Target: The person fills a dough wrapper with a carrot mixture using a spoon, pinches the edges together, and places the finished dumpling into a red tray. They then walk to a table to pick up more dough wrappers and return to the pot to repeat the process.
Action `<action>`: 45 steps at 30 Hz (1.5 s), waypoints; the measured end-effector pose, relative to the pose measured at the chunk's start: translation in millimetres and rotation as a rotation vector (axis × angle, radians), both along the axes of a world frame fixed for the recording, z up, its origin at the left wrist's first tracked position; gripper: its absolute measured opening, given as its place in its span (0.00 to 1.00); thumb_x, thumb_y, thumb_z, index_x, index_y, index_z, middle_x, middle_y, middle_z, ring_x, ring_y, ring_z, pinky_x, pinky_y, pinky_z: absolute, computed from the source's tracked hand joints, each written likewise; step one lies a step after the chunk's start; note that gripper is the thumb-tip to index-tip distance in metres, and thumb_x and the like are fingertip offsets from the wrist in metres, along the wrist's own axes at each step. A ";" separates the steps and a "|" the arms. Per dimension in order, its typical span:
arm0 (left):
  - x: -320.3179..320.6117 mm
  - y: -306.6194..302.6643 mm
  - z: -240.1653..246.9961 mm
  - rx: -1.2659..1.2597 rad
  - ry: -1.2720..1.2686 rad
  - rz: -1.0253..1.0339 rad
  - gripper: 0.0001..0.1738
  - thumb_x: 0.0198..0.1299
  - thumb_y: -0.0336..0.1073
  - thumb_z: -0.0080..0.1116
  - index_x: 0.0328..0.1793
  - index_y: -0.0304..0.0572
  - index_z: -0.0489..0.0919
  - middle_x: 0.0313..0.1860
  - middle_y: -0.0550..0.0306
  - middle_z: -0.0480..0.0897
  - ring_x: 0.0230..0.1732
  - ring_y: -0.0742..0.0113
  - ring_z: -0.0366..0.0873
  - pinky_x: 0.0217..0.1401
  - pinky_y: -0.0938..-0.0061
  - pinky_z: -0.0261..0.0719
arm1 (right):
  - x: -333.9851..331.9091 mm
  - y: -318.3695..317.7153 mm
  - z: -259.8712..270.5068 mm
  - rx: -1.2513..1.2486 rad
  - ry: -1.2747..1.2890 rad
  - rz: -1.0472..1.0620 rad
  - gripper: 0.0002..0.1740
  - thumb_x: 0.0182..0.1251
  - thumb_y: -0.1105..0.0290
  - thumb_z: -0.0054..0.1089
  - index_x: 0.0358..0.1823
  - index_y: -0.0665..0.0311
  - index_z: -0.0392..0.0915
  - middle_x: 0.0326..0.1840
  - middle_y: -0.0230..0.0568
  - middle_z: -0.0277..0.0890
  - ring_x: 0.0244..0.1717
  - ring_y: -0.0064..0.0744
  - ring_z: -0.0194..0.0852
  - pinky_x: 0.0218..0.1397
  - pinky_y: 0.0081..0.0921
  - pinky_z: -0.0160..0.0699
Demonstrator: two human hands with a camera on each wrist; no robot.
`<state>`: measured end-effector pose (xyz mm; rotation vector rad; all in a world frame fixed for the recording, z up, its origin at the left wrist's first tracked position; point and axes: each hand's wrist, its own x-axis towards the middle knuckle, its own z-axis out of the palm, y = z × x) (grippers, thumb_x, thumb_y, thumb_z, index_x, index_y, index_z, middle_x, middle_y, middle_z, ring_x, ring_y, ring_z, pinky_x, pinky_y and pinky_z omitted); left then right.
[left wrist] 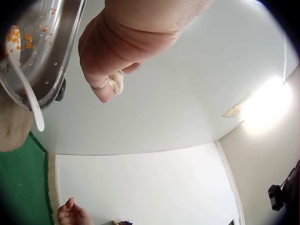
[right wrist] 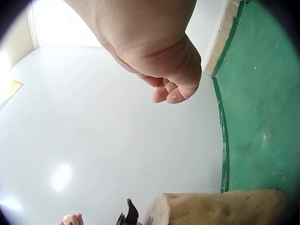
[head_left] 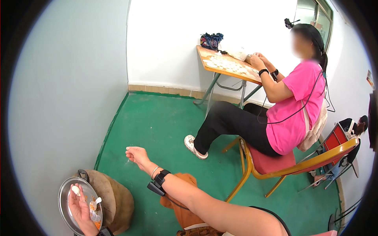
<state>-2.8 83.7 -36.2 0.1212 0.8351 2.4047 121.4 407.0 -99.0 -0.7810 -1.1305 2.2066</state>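
Observation:
In the head view my left hand [head_left: 80, 206] is over a round metal pan [head_left: 62, 204] at the lower left. Its fingers grip a small white dumpling [head_left: 76, 190], whose folded dough [left wrist: 116, 83] also shows in the left wrist view. Inside the pan are bits of orange filling [left wrist: 29, 40] and a white spoon [left wrist: 29, 91] leaning over the rim. My right hand [head_left: 138, 156] is held out in the air over the green floor, away from the pan. Its fingers [right wrist: 174, 95] hang loosely curled, with nothing seen in them.
The pan rests on a tan, stump-like stand [head_left: 118, 200] beside the grey wall [head_left: 71, 98]. Across the room a person in a pink shirt [head_left: 291, 114] sits on a red chair [head_left: 271, 163], working at a folding table [head_left: 232, 70] with several white pieces. Brown cloth [head_left: 181, 208] lies below my right arm.

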 end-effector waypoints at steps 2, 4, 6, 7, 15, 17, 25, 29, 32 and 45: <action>-0.9 -1.0 0.7 -0.003 -0.010 0.014 0.21 0.63 0.31 0.48 0.61 0.29 0.66 0.57 0.43 0.71 0.58 0.57 0.72 0.58 0.76 0.76 | 0.3 -4.4 4.4 -0.022 0.021 -0.007 0.10 0.61 0.64 0.59 0.38 0.62 0.76 0.32 0.30 0.76 0.30 0.17 0.72 0.34 0.15 0.72; 0.4 0.3 1.1 -0.001 -0.018 0.008 0.21 0.63 0.30 0.49 0.61 0.29 0.67 0.55 0.43 0.73 0.56 0.57 0.73 0.57 0.76 0.78 | -1.9 -2.1 9.3 -0.019 0.036 0.005 0.10 0.62 0.64 0.59 0.38 0.63 0.76 0.32 0.30 0.76 0.30 0.17 0.73 0.33 0.15 0.73; 4.1 2.4 -1.6 -0.008 -0.036 -0.004 0.20 0.62 0.30 0.50 0.59 0.29 0.68 0.54 0.44 0.74 0.55 0.57 0.74 0.55 0.75 0.79 | 0.1 -2.4 8.2 -0.019 0.038 0.018 0.11 0.62 0.63 0.59 0.38 0.63 0.76 0.31 0.30 0.76 0.30 0.17 0.73 0.33 0.15 0.73; 4.6 5.5 -3.8 -0.014 -0.047 -0.005 0.19 0.62 0.29 0.50 0.59 0.29 0.68 0.53 0.44 0.74 0.54 0.57 0.74 0.55 0.75 0.79 | 0.6 -3.9 5.9 -0.036 0.052 0.008 0.11 0.62 0.63 0.59 0.38 0.63 0.76 0.31 0.30 0.76 0.30 0.17 0.73 0.33 0.15 0.73; 5.6 1.9 -3.4 -0.008 -0.037 0.000 0.18 0.62 0.29 0.51 0.57 0.30 0.69 0.52 0.47 0.75 0.52 0.60 0.74 0.56 0.75 0.78 | -8.4 -6.1 11.1 -0.119 0.066 0.007 0.07 0.60 0.66 0.59 0.32 0.60 0.74 0.28 0.28 0.75 0.28 0.18 0.73 0.32 0.16 0.73; 5.9 -0.9 -2.6 -0.002 -0.044 -0.005 0.18 0.62 0.30 0.51 0.58 0.31 0.69 0.52 0.48 0.75 0.52 0.60 0.74 0.57 0.74 0.77 | -12.4 -6.3 8.7 -0.126 0.070 0.024 0.06 0.60 0.67 0.59 0.31 0.60 0.74 0.27 0.28 0.75 0.27 0.17 0.72 0.32 0.16 0.73; 4.4 -0.2 -6.2 -0.011 -0.042 -0.045 0.19 0.63 0.31 0.50 0.60 0.31 0.68 0.52 0.48 0.75 0.53 0.59 0.74 0.54 0.77 0.79 | -19.3 -15.5 9.4 -0.143 0.108 0.086 0.06 0.59 0.67 0.59 0.30 0.60 0.74 0.28 0.29 0.75 0.26 0.17 0.71 0.31 0.15 0.72; 4.2 0.8 -4.7 -0.048 -0.047 -0.008 0.20 0.63 0.30 0.49 0.60 0.31 0.67 0.53 0.48 0.75 0.54 0.59 0.74 0.53 0.77 0.79 | -20.3 -17.6 12.1 -0.123 0.091 0.052 0.08 0.59 0.66 0.60 0.34 0.62 0.75 0.28 0.30 0.75 0.26 0.17 0.71 0.31 0.16 0.72; 4.4 1.4 -3.9 -0.045 -0.034 -0.013 0.20 0.63 0.30 0.49 0.60 0.31 0.67 0.53 0.47 0.74 0.53 0.59 0.75 0.53 0.77 0.79 | -20.1 -17.2 11.4 -0.124 0.109 0.042 0.09 0.59 0.66 0.60 0.36 0.63 0.76 0.29 0.30 0.75 0.27 0.17 0.71 0.31 0.16 0.73; 6.6 6.1 -1.9 -0.049 -0.049 -0.014 0.20 0.62 0.29 0.49 0.60 0.29 0.67 0.54 0.45 0.74 0.52 0.57 0.76 0.51 0.76 0.81 | -20.9 -16.2 13.7 -0.148 0.129 0.062 0.07 0.61 0.65 0.58 0.30 0.60 0.74 0.27 0.29 0.74 0.25 0.17 0.70 0.29 0.15 0.71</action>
